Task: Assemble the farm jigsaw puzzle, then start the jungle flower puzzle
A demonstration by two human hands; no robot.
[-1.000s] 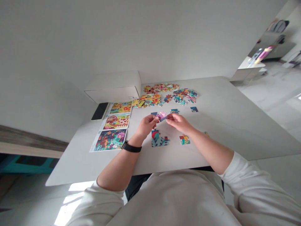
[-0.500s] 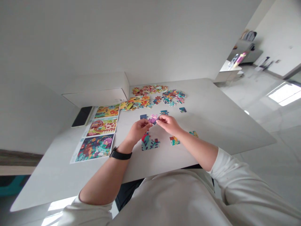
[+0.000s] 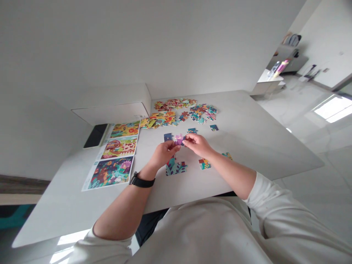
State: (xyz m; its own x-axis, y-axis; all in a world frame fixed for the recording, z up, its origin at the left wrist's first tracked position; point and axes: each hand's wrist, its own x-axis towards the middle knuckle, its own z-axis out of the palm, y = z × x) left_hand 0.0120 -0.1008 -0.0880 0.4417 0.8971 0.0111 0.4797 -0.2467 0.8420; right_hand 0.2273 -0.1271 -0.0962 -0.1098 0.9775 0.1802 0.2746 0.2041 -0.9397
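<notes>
Pinching a purple jigsaw piece (image 3: 178, 139) between my left hand (image 3: 164, 154) and right hand (image 3: 198, 145) | joined section (image 3: 176, 168) lower centre | loose heap (image 3: 184, 113) upper centre

We'd call this a bright indoor room, most likely in a home, though we can't rule out a small office. We see a white table (image 3: 247, 154) with jigsaw pieces (image 3: 181, 113) and a phone (image 3: 95, 135) on it, glossy pale floor tiles (image 3: 302, 146) reflecting window light, and farther off a white side counter (image 3: 266, 87) with a bag (image 3: 293, 39) beyond it.
</notes>
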